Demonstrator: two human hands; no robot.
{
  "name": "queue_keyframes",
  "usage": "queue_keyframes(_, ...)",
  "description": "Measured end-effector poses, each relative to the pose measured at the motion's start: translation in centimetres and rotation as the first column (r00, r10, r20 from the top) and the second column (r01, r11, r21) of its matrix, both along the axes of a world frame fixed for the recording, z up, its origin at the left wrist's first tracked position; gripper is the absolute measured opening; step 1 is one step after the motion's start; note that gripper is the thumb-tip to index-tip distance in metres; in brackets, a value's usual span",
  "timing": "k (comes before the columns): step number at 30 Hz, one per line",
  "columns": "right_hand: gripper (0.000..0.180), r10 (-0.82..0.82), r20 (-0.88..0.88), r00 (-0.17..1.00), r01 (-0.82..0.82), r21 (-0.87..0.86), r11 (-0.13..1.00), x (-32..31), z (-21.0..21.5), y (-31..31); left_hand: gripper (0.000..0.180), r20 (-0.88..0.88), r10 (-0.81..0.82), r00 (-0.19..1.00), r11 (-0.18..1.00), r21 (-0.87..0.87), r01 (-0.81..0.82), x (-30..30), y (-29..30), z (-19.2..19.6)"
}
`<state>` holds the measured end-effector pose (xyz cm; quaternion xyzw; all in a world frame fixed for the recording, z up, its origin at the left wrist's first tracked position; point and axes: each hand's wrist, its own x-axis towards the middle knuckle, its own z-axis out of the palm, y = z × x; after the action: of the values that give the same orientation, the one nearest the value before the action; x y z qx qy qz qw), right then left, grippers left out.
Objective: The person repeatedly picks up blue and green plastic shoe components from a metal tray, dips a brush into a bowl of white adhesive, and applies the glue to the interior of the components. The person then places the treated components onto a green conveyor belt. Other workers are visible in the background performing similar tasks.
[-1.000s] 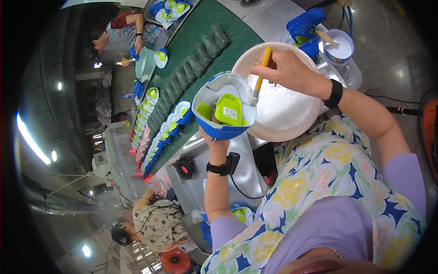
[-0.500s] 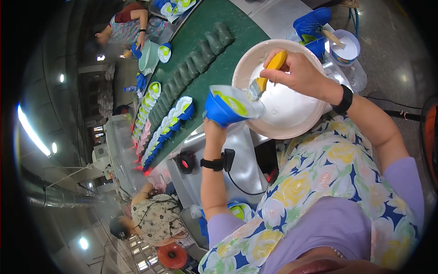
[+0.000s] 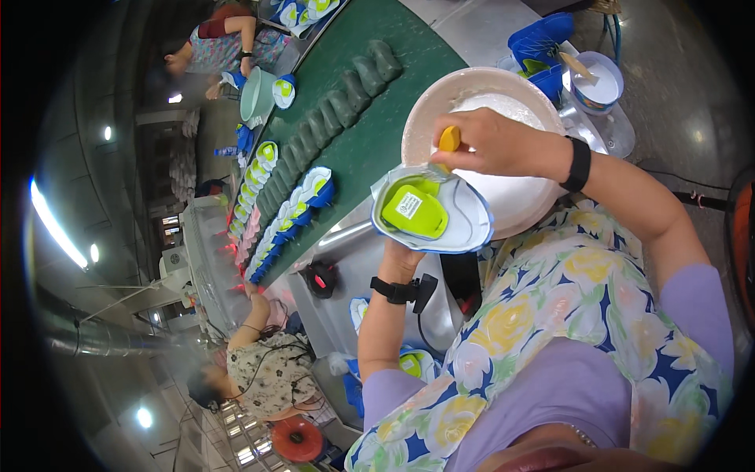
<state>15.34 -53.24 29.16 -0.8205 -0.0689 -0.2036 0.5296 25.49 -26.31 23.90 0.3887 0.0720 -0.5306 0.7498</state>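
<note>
My left hand (image 3: 403, 256) is under a blue shoe upper (image 3: 469, 223), gripping it from below, with most of its fingers hidden. The upper's white lining and lime-green tongue face up. My right hand (image 3: 500, 145) is closed round a yellow-handled brush (image 3: 449, 142), held upright at the upper's far edge; the bristles are hidden. Behind both hands stands a large pale basin (image 3: 418, 126) holding white liquid (image 3: 511, 189), partly covered by my right hand and the upper.
A green conveyor belt (image 3: 409, 98) carries dark shoe-shaped pieces (image 3: 332, 112) and blue uppers (image 3: 314, 189) in rows. A small bucket (image 3: 599, 85) with another brush stands at right, beside blue uppers (image 3: 541, 47). Two co-workers (image 3: 271, 370) (image 3: 216, 53) are at left.
My left hand has moved right and turned the upper so its inside faces up. My right hand has brought the brush down and left, from over the basin to the upper's edge.
</note>
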Motion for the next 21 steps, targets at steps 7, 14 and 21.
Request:
queue_keyframes(7, 0.025, -0.048, -0.069, 0.996, 0.047, -0.023, 0.999, -1.1, 0.2, -1.8, 0.039, 0.084, 0.027, 0.996, 1.000, -0.003, -0.027, 1.9, 0.6, 0.4)
queue_keyframes(14, 0.017, 0.051, 0.117, 0.992, -0.023, -0.229, 0.973, 0.1, -0.2, -0.7, 0.045, 0.123, 0.150, 0.981, 0.979, -0.159, -0.130, 3.2, 0.7, 0.5)
queue_keyframes(21, 0.017, -0.112, 0.286, 0.952, 0.128, -0.035, 0.991, 1.3, 1.7, -1.5, 0.043, 0.218, 0.166, 0.962, 0.986, -0.023, -0.165, 5.4, 1.8, 0.4)
